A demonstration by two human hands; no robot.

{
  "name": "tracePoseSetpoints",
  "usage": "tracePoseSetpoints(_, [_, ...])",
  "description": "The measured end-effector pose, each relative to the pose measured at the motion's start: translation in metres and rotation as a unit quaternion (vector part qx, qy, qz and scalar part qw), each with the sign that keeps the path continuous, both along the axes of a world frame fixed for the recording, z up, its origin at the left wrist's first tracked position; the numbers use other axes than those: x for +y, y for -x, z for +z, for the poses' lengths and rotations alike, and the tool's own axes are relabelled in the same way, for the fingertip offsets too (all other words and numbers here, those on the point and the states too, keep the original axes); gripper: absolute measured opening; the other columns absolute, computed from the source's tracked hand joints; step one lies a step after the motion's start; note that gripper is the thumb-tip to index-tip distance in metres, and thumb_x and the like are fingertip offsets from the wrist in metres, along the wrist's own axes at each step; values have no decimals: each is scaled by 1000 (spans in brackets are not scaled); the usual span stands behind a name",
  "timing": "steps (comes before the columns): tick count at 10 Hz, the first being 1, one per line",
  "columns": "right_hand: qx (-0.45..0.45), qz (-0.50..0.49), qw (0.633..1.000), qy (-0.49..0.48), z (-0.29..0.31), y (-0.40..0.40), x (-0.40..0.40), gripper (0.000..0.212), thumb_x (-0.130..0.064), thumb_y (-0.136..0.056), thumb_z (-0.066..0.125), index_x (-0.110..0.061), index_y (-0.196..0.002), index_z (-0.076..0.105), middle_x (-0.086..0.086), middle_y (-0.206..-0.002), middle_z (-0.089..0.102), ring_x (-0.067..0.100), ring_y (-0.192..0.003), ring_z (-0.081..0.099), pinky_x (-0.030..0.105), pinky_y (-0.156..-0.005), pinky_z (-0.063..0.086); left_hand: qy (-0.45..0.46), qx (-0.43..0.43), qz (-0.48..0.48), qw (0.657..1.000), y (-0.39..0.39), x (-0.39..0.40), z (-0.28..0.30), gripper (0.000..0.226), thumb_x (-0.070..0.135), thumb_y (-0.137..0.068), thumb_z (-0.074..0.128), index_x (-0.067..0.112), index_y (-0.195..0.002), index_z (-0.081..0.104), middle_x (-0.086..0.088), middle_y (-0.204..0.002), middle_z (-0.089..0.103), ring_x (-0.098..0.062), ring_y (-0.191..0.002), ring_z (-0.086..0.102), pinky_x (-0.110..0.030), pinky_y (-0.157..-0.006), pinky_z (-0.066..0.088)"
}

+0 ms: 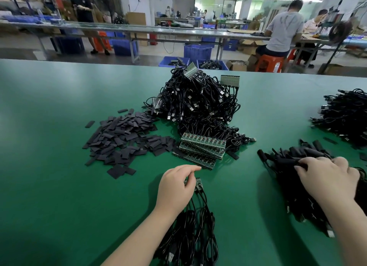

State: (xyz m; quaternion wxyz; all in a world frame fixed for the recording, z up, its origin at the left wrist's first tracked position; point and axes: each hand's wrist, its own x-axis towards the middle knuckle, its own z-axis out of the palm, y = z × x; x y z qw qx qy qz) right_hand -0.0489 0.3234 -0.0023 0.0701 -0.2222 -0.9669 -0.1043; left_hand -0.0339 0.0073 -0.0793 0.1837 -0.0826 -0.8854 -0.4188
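While the left hand point(176, 183) pinches a circuit board point(199, 184) trailing black cables point(198, 226), the right hand point(327, 176) grips sleeved cables point(282, 158) on the green table point(59, 186).

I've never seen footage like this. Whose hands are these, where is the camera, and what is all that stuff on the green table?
There is no machine here: a person works with bare hands, and the one picture comes from a camera worn on their head, looking forward and down. The left hand pinches small circuit boards whose black cables trail toward the person. The right hand grips a bundle of sleeved cables. On the green table lie a pile of flat black sleeves, a stack of circuit board strips and, behind it, a big heap of USB cables. Another cable heap sits far right.
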Motion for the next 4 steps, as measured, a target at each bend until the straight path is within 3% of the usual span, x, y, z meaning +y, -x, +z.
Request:
tracePoseSetpoints(3, [5,18,1000,17,11,0,4,44,-58,-92,52,-30,-125,62,7,-119,63,34,-114,45,39,-94,39,-5,-11,0,1000,2,-1,-3,29,14,-93,56,31,-109,72,23,-107,67,4,-98,58,-24,-87,50])
tracePoseSetpoints(4, [165,86,976,114,19,2,15,45,-55,-89,55,-26,-122,64,11,-110,69,37,-103,60,52,-90,48,-7,-16,3,1000,2,0,-2,29,13,-93,56,31,-108,73,21,-105,68,6,-81,57,-21,-77,47])
